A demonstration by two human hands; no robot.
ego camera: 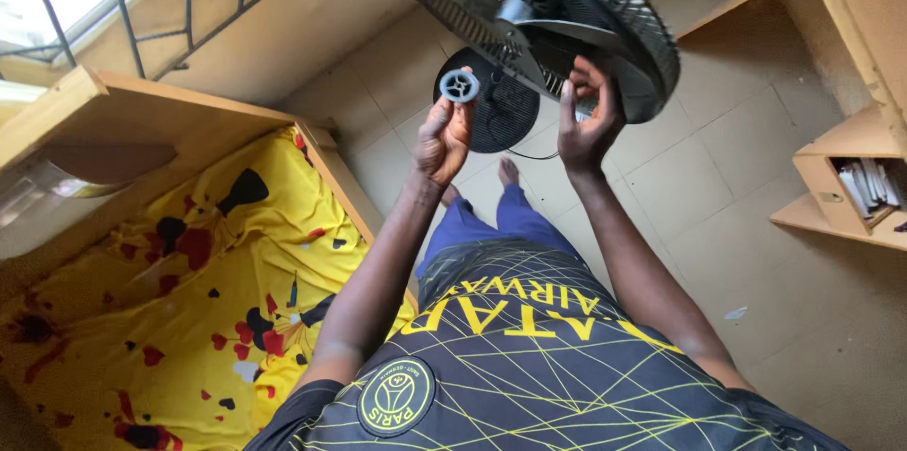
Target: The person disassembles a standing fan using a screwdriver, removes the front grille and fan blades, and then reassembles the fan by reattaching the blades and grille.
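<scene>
Bedroom at home (bed point(179, 272), tiled floor point(746, 177))

Counted: one standing fan point(567, 7) far centre, one round fan base point(501, 116) beneath. One small grey ribbed cap point(460, 85). Two hands point(444, 139) point(586, 125). Two bare feet point(508, 170). One yellow patterned bedsheet point(189, 319) near left. One wooden shelf box point(831, 191) right.
</scene>
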